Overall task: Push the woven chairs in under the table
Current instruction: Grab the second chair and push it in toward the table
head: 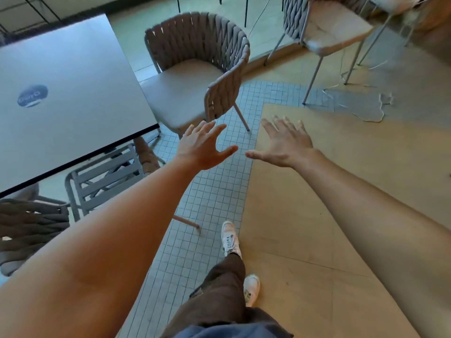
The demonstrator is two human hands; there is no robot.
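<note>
On the table (73, 69), a round sticker (32, 95) perhaps reads "Duro", blurred.

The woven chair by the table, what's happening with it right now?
A person is walking toward the grey-brown woven rope chair with both bare arms stretched out. The left hand and right hand are open, hold nothing and are not touching the chair. It stands beside the grey rectangular table, seat mostly clear of the tabletop, so not pushed in.
</note>
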